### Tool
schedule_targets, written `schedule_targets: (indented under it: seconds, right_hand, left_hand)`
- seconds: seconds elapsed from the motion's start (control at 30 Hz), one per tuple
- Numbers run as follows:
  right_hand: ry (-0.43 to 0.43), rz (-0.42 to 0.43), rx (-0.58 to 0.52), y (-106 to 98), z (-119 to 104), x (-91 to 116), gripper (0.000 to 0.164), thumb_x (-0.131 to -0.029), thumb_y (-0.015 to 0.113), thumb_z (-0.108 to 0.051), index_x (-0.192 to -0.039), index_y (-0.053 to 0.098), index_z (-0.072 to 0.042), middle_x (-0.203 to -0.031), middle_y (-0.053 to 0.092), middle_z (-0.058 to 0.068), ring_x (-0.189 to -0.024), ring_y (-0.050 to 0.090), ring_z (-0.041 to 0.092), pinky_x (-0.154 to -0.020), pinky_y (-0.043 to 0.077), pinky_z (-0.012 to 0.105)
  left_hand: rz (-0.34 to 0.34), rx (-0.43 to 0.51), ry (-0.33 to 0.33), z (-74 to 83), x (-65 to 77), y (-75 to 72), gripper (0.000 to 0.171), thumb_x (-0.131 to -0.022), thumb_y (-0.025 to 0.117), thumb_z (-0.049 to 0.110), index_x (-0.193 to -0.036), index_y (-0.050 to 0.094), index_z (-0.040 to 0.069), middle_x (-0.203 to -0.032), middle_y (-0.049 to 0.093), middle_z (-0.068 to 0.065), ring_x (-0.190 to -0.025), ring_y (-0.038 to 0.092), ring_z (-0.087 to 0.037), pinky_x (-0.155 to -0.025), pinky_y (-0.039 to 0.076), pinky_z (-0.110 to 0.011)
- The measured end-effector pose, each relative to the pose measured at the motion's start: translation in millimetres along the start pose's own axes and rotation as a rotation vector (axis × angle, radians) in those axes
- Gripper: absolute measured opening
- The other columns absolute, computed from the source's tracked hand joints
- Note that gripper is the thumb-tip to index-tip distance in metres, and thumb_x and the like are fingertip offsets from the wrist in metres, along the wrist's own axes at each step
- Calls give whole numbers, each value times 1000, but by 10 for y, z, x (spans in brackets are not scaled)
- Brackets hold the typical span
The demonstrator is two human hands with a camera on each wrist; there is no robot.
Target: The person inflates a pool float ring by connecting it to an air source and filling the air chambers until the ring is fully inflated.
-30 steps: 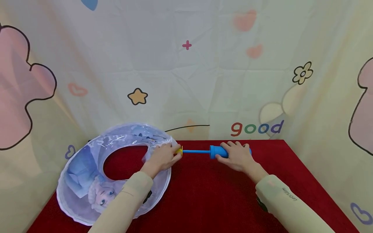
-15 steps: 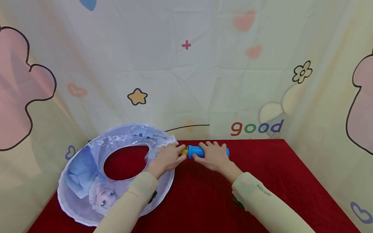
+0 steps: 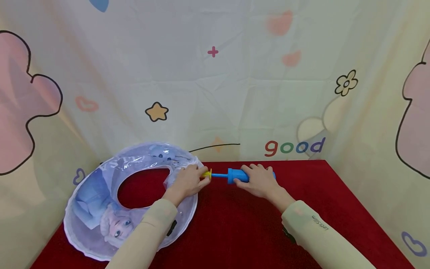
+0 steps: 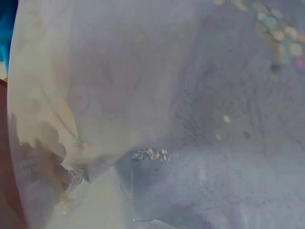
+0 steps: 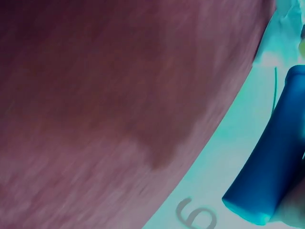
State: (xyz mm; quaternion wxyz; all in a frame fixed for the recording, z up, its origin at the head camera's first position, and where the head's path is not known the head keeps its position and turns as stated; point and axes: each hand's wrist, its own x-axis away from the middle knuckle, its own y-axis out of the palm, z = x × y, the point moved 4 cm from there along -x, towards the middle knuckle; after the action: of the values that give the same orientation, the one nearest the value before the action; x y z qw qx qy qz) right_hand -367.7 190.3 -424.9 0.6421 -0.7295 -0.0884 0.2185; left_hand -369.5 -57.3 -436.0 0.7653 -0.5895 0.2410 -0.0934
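An inflatable swim ring [image 3: 89, 239] with a printed cartoon figure and loose glitter leans on the left half of the table. Its clear film fills the left wrist view, where the glitter [image 4: 151, 154] shows. At the ring's right edge my left hand [image 3: 189, 181] grips the yellow end [image 3: 209, 174] of a hand pump. A thin blue rod [image 3: 220, 175] runs from there to the pump's blue barrel [image 3: 235, 175]. My right hand [image 3: 260, 181] is wrapped over that barrel from above. The right wrist view shows the blue barrel [image 5: 267, 157] at its right side. The ring's valve is hidden behind my left hand.
A red cloth [image 3: 235, 231] covers the table. Behind it hangs a pale curtain [image 3: 201, 93] with printed hearts, a star and the word "good", which also closes in both sides.
The right hand first slid the blue barrel left up to the yellow end, then drew it partway back right, baring some rod again. My left hand stayed nearly in place, shifting slightly.
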Motion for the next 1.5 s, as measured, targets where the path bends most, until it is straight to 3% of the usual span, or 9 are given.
schedule_targets:
  seconds: [0.3,0.53,0.83,0.97,1.17,1.33,1.5]
  right_hand:
    - [14,1,28,-112,498,130,63,-91,61,-57,-138,60,-13,-126,62,18,-110,58,38,-81,43,58]
    - [17,23,43,-108,591,153,63,-92,59,-57,-138,59,-13,-129,61,21,-112,58,39,-81,43,59]
    - [-17,80,45,-84,232,63,56,-91,59,-56,-130,62,-16,-116,62,15,-104,59,33,-78,42,56]
    - [-15,63,38,2,-34,-36,56,-92,58,-57,-129,62,-16,-116,62,13,-106,58,32,-81,44,57]
    - [-2,41,28,114,-367,-168,59,-93,53,-61,-131,61,-17,-117,63,14,-106,58,33,-85,45,60]
    - [11,26,42,123,-419,-199,59,-92,53,-62,-131,61,-18,-117,62,13,-107,58,31,-85,45,58]
    - [-1,18,44,59,-296,-164,57,-92,55,-61,-129,62,-18,-115,62,13,-105,58,30,-81,44,56]
  left_hand:
    - [-8,20,-23,-107,20,-54,10,-94,54,32,-93,56,22,-75,45,-1,-78,48,-19,-73,38,-44]
    - [-15,-3,-19,-94,34,-72,15,-96,52,34,-101,59,21,-77,47,-1,-78,50,-19,-73,41,-46]
    - [-7,4,-1,48,18,-94,16,-98,49,32,-103,59,20,-82,50,-1,-84,55,-22,-77,43,-49]
    - [-16,-39,0,100,5,-67,15,-97,48,33,-101,56,21,-82,50,-1,-85,55,-22,-77,44,-49]
    - [-33,-36,8,141,-9,-21,23,-98,46,35,-110,58,19,-88,52,-3,-89,55,-23,-82,45,-53]
    - [-19,-24,-2,106,-6,11,23,-97,47,35,-109,59,20,-84,49,-1,-87,53,-20,-80,43,-49]
    - [-8,27,-12,59,-7,10,18,-96,52,35,-104,58,20,-78,47,-1,-81,51,-18,-73,40,-42]
